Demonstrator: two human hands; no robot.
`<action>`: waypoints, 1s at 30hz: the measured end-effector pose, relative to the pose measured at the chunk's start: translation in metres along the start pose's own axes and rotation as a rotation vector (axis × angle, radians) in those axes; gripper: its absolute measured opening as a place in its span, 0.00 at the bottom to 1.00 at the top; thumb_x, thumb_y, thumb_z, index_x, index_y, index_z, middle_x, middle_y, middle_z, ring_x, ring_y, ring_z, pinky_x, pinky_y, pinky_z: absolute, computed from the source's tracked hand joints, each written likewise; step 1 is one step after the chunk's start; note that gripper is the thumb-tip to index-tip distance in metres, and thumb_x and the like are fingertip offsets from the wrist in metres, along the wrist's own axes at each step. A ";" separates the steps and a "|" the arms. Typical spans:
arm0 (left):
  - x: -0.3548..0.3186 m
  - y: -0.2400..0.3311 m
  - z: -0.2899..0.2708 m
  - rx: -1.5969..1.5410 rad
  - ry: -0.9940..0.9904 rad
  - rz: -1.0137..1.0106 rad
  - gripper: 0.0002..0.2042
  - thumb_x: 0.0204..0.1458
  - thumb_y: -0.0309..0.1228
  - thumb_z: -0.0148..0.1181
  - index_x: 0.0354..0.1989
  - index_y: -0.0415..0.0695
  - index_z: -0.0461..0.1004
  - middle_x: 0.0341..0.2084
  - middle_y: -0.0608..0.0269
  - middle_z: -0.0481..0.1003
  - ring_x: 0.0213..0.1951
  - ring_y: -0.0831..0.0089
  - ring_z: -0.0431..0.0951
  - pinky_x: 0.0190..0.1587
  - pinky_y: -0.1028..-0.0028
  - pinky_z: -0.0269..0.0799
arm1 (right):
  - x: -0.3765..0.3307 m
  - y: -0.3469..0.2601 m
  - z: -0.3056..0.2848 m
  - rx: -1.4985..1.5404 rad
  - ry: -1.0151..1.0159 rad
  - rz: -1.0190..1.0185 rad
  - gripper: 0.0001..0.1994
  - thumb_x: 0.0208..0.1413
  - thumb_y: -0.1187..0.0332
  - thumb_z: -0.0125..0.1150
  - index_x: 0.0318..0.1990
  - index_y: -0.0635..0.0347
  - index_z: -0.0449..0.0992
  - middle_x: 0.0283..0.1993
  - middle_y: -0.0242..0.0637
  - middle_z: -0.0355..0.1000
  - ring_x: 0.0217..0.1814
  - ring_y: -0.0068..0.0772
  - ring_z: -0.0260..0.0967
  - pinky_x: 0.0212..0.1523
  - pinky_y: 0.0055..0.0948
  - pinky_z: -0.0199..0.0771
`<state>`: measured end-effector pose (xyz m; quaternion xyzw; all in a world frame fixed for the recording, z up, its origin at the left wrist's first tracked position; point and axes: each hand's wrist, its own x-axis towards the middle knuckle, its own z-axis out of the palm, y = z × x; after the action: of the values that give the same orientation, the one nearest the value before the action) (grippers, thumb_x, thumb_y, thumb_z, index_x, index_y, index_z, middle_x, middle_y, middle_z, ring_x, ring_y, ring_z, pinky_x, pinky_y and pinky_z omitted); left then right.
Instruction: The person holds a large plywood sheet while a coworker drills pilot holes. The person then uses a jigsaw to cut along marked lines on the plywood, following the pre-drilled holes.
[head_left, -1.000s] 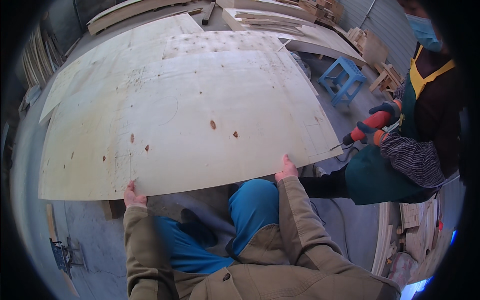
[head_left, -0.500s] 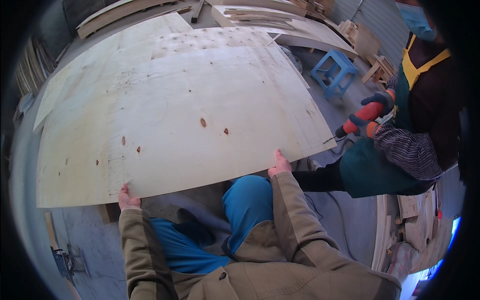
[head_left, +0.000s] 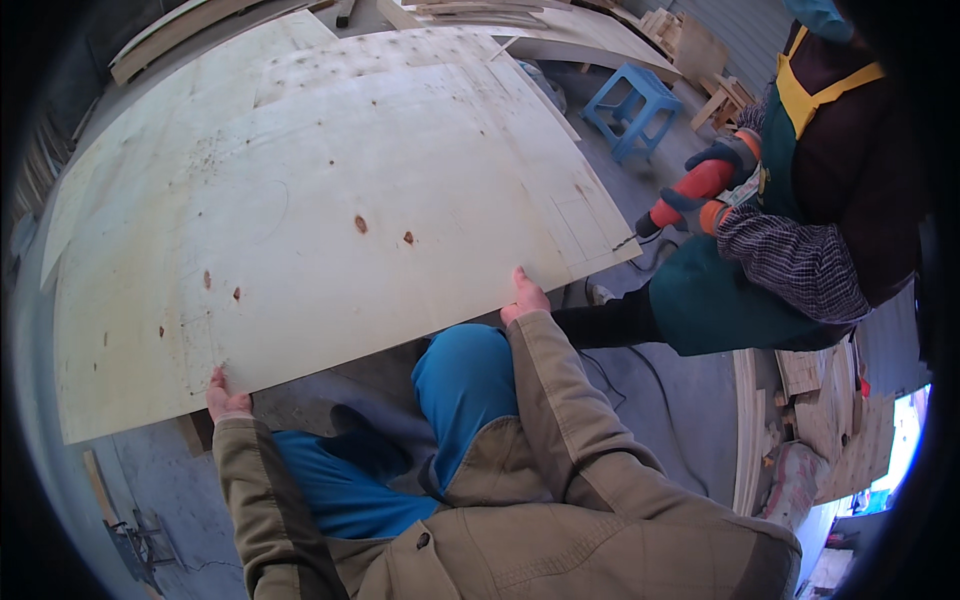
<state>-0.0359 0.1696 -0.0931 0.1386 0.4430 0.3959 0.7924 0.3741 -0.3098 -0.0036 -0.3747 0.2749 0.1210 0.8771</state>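
even daylight, soft and bright, no hard glare. plywood sheet [head_left: 330, 210] evenly lit, casting a soft shadow on the floor along its lower edge. strong fisheye bend, black vignette at all corners. centre sharp, rim slightly soft; blown-out patch lower right.

Pale cream plywood sheet [head_left: 330, 220] with brown knots; bright blue stool [head_left: 632, 105] upper right; co-worker's yellow-and-green apron [head_left: 745, 290].
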 end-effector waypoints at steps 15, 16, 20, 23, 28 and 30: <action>-0.032 0.008 0.009 -0.010 0.053 -0.028 0.16 0.65 0.36 0.59 0.56 0.39 0.76 0.53 0.55 0.80 0.55 0.58 0.79 0.64 0.56 0.73 | -0.020 -0.019 0.004 -0.079 0.098 0.054 0.22 0.69 0.66 0.59 0.64 0.70 0.68 0.62 0.46 0.73 0.61 0.43 0.73 0.61 0.46 0.76; -0.028 0.010 0.007 -0.004 0.029 -0.030 0.16 0.65 0.36 0.59 0.56 0.40 0.77 0.53 0.55 0.80 0.55 0.59 0.80 0.63 0.57 0.74 | -0.023 -0.019 0.003 -0.089 0.136 0.039 0.22 0.69 0.66 0.60 0.64 0.71 0.67 0.62 0.46 0.73 0.61 0.43 0.73 0.61 0.45 0.77; -0.013 0.006 0.002 0.034 0.049 0.052 0.16 0.66 0.36 0.59 0.57 0.41 0.77 0.53 0.55 0.81 0.54 0.61 0.80 0.61 0.60 0.76 | -0.030 -0.017 0.013 -0.042 0.071 -0.023 0.24 0.67 0.67 0.63 0.64 0.74 0.67 0.61 0.49 0.73 0.60 0.44 0.74 0.58 0.43 0.78; -0.010 0.004 -0.002 0.052 -0.014 0.025 0.17 0.66 0.38 0.59 0.57 0.41 0.77 0.52 0.57 0.81 0.52 0.61 0.81 0.58 0.60 0.78 | -0.035 -0.020 0.015 -0.061 0.077 -0.037 0.24 0.66 0.69 0.63 0.64 0.75 0.66 0.61 0.49 0.73 0.59 0.44 0.74 0.58 0.44 0.79; -0.006 0.002 -0.003 0.102 -0.036 0.001 0.16 0.66 0.38 0.59 0.55 0.41 0.77 0.51 0.59 0.81 0.50 0.64 0.81 0.55 0.65 0.79 | -0.032 -0.013 0.015 -0.017 0.013 -0.036 0.24 0.67 0.69 0.62 0.64 0.74 0.66 0.61 0.48 0.73 0.59 0.44 0.75 0.57 0.46 0.79; -0.003 0.002 -0.004 0.101 0.005 -0.002 0.16 0.65 0.38 0.59 0.55 0.41 0.77 0.51 0.59 0.81 0.50 0.63 0.81 0.54 0.64 0.79 | -0.027 -0.011 0.014 -0.052 0.032 -0.037 0.23 0.67 0.68 0.62 0.64 0.73 0.67 0.61 0.47 0.73 0.59 0.44 0.75 0.58 0.45 0.79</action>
<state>-0.0407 0.1685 -0.0920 0.1771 0.4645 0.3728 0.7835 0.3617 -0.3071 0.0266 -0.4045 0.2788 0.1060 0.8645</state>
